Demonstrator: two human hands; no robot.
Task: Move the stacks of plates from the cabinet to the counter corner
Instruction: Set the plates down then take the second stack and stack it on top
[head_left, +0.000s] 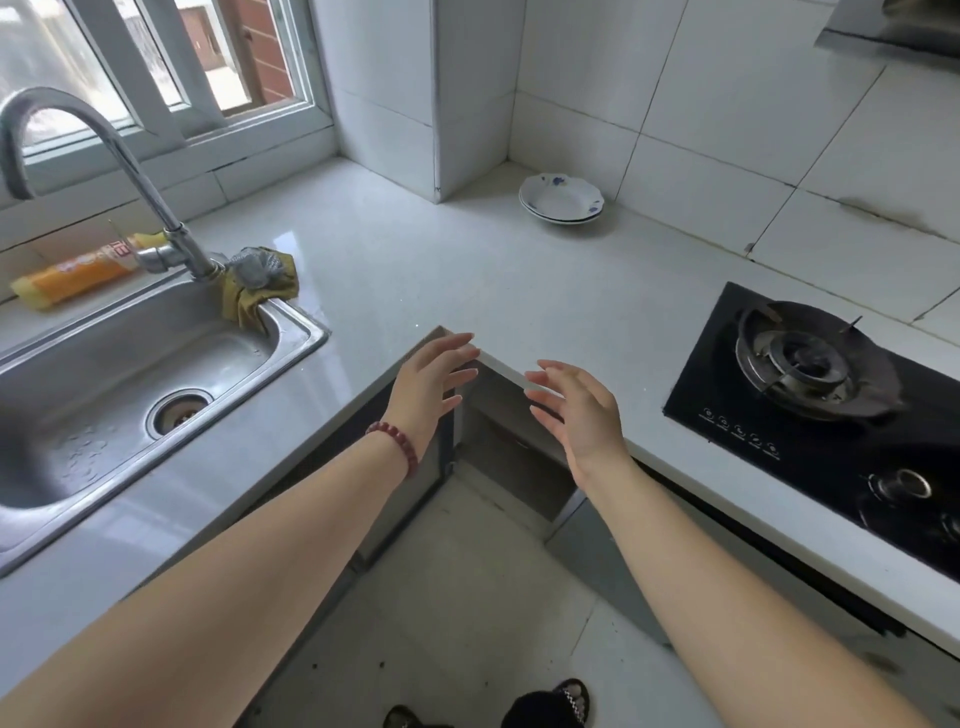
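A small stack of white plates (562, 199) with blue flower marks sits in the far corner of the pale counter (395, 270), against the tiled wall. My left hand (432, 383) and my right hand (577, 410) hover side by side at the counter's inner front edge, fingers spread and holding nothing. Below and between them the open cabinet (519, 447) shows a dim interior; I cannot make out plates inside it.
A steel sink (130, 384) with a curved tap (104, 171) lies to the left, with a cloth (262, 283) and an orange bottle (78, 273) at its rim. A black gas hob (810, 395) fills the right. Tiled floor (467, 597) is below.
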